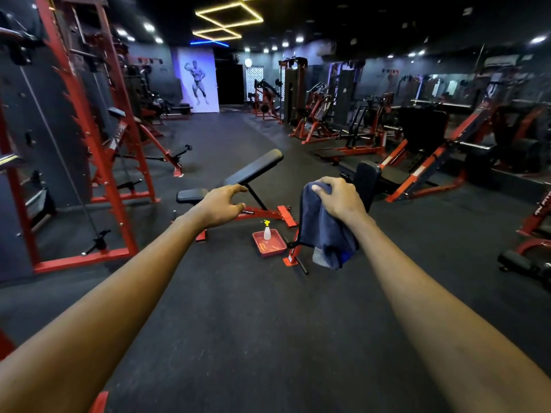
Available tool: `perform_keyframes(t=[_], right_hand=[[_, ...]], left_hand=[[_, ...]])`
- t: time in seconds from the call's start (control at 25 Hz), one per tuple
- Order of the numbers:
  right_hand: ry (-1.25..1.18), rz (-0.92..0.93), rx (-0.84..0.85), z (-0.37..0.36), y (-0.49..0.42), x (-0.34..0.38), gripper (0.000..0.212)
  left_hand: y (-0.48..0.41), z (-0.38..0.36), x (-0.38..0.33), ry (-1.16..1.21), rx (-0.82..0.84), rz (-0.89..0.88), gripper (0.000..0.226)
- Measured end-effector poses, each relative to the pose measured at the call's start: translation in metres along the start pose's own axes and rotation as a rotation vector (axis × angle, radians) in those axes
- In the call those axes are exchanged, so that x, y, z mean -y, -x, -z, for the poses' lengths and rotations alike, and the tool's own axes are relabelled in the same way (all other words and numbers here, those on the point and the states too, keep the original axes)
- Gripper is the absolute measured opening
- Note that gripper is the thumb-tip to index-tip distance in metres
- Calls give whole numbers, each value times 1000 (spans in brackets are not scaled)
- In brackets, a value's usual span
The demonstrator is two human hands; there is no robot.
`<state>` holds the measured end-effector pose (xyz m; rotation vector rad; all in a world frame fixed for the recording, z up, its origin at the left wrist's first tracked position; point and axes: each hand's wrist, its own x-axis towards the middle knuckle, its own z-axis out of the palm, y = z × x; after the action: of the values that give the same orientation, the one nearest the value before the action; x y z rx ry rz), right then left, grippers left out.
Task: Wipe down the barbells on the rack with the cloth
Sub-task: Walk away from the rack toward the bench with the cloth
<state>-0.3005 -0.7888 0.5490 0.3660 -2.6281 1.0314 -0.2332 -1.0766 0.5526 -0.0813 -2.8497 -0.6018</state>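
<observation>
Above the red tray [274, 249], the right hand [337, 199] curls its fingers round the cloth [322, 234]; the left hand [220, 205] is empty, fingers loosely spread. Wiping looks unstarted; next, approach the rack [98, 150].

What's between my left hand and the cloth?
Head view: between left hand and cloth show the bench's red frame and, lower, a spray bottle in a red tray.

Yellow strip lights [229, 16] and white spots [299, 39] glow dimly high above the left hand [220, 205]. Frame edges bow, blurred.
</observation>
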Motion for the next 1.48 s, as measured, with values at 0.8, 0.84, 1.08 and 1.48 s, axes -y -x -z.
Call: perform_keyframes(t=[0.8, 0.84, 1.08, 1.48], right_hand=[[-39, -10, -26, -183, -497, -112, 27], [-37, -11, -27, -193, -522, -110, 27], [-49, 15, -86, -231, -673, -109, 28], [-62, 19, -74, -336, -902, -166, 27]], left_hand=[[-480, -69, 181, -16, -20, 44, 52], [-507, -68, 193, -13, -19, 45, 52], [-666, -49, 250, 1, -72, 15, 53], [-904, -109, 334, 5, -30, 9, 54]])
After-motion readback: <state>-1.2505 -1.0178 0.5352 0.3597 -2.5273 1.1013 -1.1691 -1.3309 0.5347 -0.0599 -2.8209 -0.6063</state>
